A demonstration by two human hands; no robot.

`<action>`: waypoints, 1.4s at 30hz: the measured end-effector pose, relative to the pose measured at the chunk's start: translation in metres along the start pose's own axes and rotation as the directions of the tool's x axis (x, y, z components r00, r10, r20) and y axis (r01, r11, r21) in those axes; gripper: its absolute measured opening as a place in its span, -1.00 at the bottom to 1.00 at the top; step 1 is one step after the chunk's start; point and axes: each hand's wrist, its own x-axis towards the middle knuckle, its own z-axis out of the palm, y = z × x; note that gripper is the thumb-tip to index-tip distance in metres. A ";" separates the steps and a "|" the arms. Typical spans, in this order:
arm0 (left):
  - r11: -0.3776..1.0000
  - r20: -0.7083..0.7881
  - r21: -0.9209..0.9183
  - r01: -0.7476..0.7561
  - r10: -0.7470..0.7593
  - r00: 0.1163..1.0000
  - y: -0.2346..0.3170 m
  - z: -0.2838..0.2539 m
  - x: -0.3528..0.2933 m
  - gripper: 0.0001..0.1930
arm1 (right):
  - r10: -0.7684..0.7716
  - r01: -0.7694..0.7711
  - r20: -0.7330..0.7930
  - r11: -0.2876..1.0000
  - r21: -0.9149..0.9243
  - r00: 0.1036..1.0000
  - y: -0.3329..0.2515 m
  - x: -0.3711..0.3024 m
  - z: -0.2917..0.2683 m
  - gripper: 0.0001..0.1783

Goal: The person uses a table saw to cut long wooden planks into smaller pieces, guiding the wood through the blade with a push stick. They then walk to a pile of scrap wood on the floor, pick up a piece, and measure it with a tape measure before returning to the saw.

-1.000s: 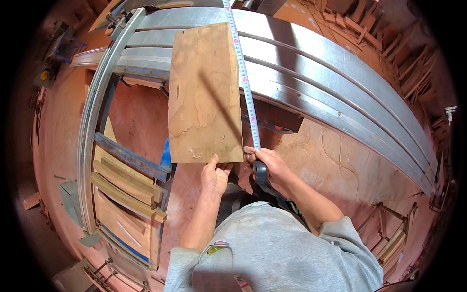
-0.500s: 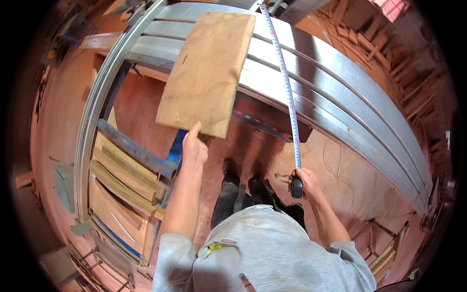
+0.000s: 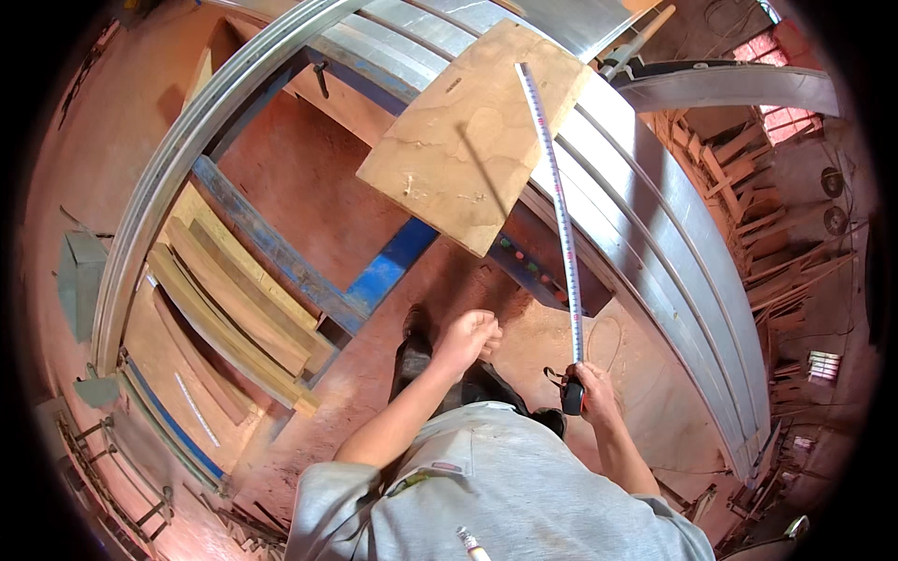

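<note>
A rectangular wooden board (image 3: pixel 426 154) lies across the metal table of the machine, its near end jutting out over the edge. My left hand (image 3: pixel 468 338) is apart from the board, in front of my body, with its fingers curled in and nothing seen in them. My right hand (image 3: pixel 599 388) grips a black and red tape measure (image 3: pixel 572 396) low on the right. Its white blade (image 3: pixel 558 196) is pulled out away from me, and the tip lies over the far part of the board.
Metal rails (image 3: pixel 154 187) curve along the left side. Inside the frame is a blue beam (image 3: pixel 271 243), with several wooden strips (image 3: pixel 234 313) stacked beside it. Scrap wood (image 3: pixel 739 187) is piled at the far right. A pencil (image 3: pixel 472 542) shows at my shirt.
My left hand has let go of the board and drawn back toward my body. The board now lies further right, with the tape's tip over it. My view has shifted.
</note>
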 end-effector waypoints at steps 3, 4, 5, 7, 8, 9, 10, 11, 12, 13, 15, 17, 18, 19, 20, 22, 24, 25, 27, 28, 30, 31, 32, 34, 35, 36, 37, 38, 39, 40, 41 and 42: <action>0.992 0.016 0.126 0.019 -0.021 1.000 -0.020 -0.020 -0.020 -0.61 | 0.002 0.003 0.052 0.996 -0.094 0.999 -0.007 0.015 0.002 -0.63; 0.983 -0.023 0.184 0.015 -0.011 1.000 -0.029 -0.030 -0.025 -0.60 | -0.010 0.019 0.063 0.989 -0.145 0.998 -0.014 0.018 0.005 -0.63; 0.991 -0.038 0.118 -0.062 0.067 0.997 -0.038 -0.039 -0.034 -0.59 | -0.025 0.037 0.068 0.981 -0.191 0.997 -0.022 0.021 0.013 -0.63; 0.982 -0.121 0.163 -0.092 0.113 0.986 -0.044 -0.052 -0.050 -0.61 | -0.041 0.059 0.104 0.983 -0.175 0.994 -0.029 0.029 0.021 -0.63; 0.969 -0.178 0.202 -0.139 0.176 0.968 -0.062 -0.068 -0.057 -0.60 | -0.015 0.058 0.140 0.948 -0.312 0.990 -0.037 0.034 0.024 -0.63; 0.983 -0.204 0.104 -0.153 0.171 0.964 -0.064 -0.072 -0.068 -0.58 | -0.019 0.071 0.170 0.949 -0.308 0.985 -0.040 0.037 0.027 -0.63; 0.975 -0.316 0.210 -0.079 0.144 0.938 -0.052 -0.068 -0.084 -0.59 | -0.022 0.081 0.197 0.951 -0.300 0.980 -0.041 0.040 0.029 -0.63; 0.984 -0.410 0.140 -0.112 0.161 0.898 -0.063 -0.071 -0.092 -0.59 | -0.029 0.101 0.212 0.937 -0.334 0.977 -0.039 0.045 0.027 -0.63; 0.983 -0.476 0.128 -0.134 0.179 0.861 -0.070 -0.073 -0.102 -0.58 | -0.031 0.114 0.224 0.924 -0.366 0.974 -0.032 0.052 0.023 -0.62; 0.982 -0.563 0.145 -0.119 0.180 0.807 -0.076 -0.073 -0.112 -0.57 | -0.016 0.098 0.257 0.946 -0.310 0.966 -0.027 0.053 0.021 -0.62; 0.976 -0.688 0.055 -0.213 0.191 0.700 -0.098 -0.069 -0.138 -0.59 | 0.004 0.124 0.318 0.916 -0.382 0.948 -0.027 0.054 0.018 -0.62; 0.980 -0.753 -0.034 -0.195 0.103 0.650 -0.130 -0.066 -0.156 -0.59 | 0.026 0.116 0.346 0.916 -0.384 0.938 -0.023 0.053 0.012 -0.62; 0.978 -0.787 -0.079 -0.195 0.059 0.614 -0.148 -0.066 -0.167 -0.58 | 0.040 0.107 0.357 0.918 -0.382 0.933 -0.017 0.053 0.012 -0.61; 0.986 -0.786 -0.071 -0.148 0.036 0.617 -0.166 -0.063 -0.175 -0.59 | 0.055 0.093 0.361 0.920 -0.381 0.931 -0.011 0.051 0.010 -0.61; 0.992 -0.783 -0.069 -0.105 0.011 0.622 -0.184 -0.056 -0.181 -0.59 | 0.053 0.102 0.375 0.918 -0.383 0.926 -0.006 0.048 0.010 -0.60; 0.999 -0.791 -0.025 -0.038 0.004 0.612 -0.210 -0.044 -0.191 -0.60 | 0.052 0.126 0.406 0.908 -0.400 0.912 0.000 0.040 0.012 -0.59; 0.998 -0.810 0.055 0.012 0.038 0.585 -0.230 -0.031 -0.201 -0.62 | 0.092 0.138 0.431 0.869 -0.474 0.898 -0.003 0.030 0.018 -0.58; 0.997 -0.806 0.072 0.012 0.051 0.589 -0.242 -0.026 -0.203 -0.63 | 0.112 0.130 0.432 0.860 -0.493 0.895 -0.001 0.026 0.019 -0.58; 0.993 -0.800 0.118 0.021 0.082 0.595 -0.262 -0.020 -0.207 -0.64 | 0.133 0.116 0.404 0.837 -0.535 0.905 0.010 0.029 0.014 -0.64; 0.994 -0.805 0.107 0.021 0.074 0.589 -0.273 -0.018 -0.212 -0.65 | 0.131 0.102 0.422 0.868 -0.486 0.897 0.015 0.030 0.016 -0.66; 0.996 -0.812 0.090 0.025 0.059 0.581 -0.294 -0.014 -0.224 -0.67 | 0.127 0.062 0.453 0.923 -0.379 0.882 0.027 0.029 0.023 -0.69; 0.972 -0.801 0.198 0.127 0.086 0.592 -0.285 -0.005 -0.235 -0.69 | 0.163 -0.003 0.469 0.947 -0.322 0.868 0.025 0.024 0.029 -0.71; 0.975 -0.819 0.202 0.096 0.114 0.563 -0.296 -0.005 -0.242 -0.70 | 0.198 -0.055 0.457 0.950 -0.307 0.867 0.024 0.016 0.035 -0.70; 0.973 -0.839 0.226 0.040 0.174 0.516 -0.330 -0.007 -0.256 -0.71 | 0.258 -0.159 0.423 0.954 -0.256 0.869 0.024 -0.003 0.044 -0.69; 0.988 -0.855 0.157 -0.016 0.144 0.499 -0.352 -0.012 -0.260 -0.71 | 0.242 -0.149 0.394 0.956 -0.252 0.887 0.035 -0.002 0.045 -0.68; 0.994 -0.866 0.084 -0.076 0.111 0.487 -0.384 -0.021 -0.265 -0.71 | 0.281 -0.186 0.433 0.950 -0.249 0.857 0.047 0.004 0.042 -0.67; 0.991 -0.874 0.014 -0.134 0.077 0.479 -0.415 -0.028 -0.275 -0.70 | 0.316 -0.223 0.471 0.944 -0.244 0.824 0.060 0.013 0.039 -0.67; 0.984 -0.877 -0.102 -0.148 -0.019 0.480 -0.439 -0.033 -0.286 -0.69 | 0.347 -0.258 0.503 0.936 -0.240 0.792 0.068 0.013 0.036 -0.66; 0.963 -0.871 -0.217 -0.161 -0.116 0.478 -0.468 -0.037 -0.300 -0.68 | 0.402 -0.305 0.510 0.914 -0.266 0.760 0.068 0.003 0.039 -0.65; 0.862 -0.849 -0.400 -0.310 -0.221 0.480 -0.520 -0.045 -0.317 -0.69 | 0.384 -0.279 0.478 0.919 -0.277 0.790 0.070 -0.004 0.040 -0.65; 0.702 -0.806 -0.556 -0.445 -0.323 0.496 -0.567 -0.051 -0.331 -0.71 | 0.366 -0.253 0.449 0.922 -0.294 0.815 0.074 -0.009 0.042 -0.65; 0.709 -0.788 -0.580 -0.401 -0.364 0.496 -0.583 -0.047 -0.347 -0.76 | 0.357 -0.239 0.418 0.921 -0.307 0.835 0.079 -0.009 0.038 -0.65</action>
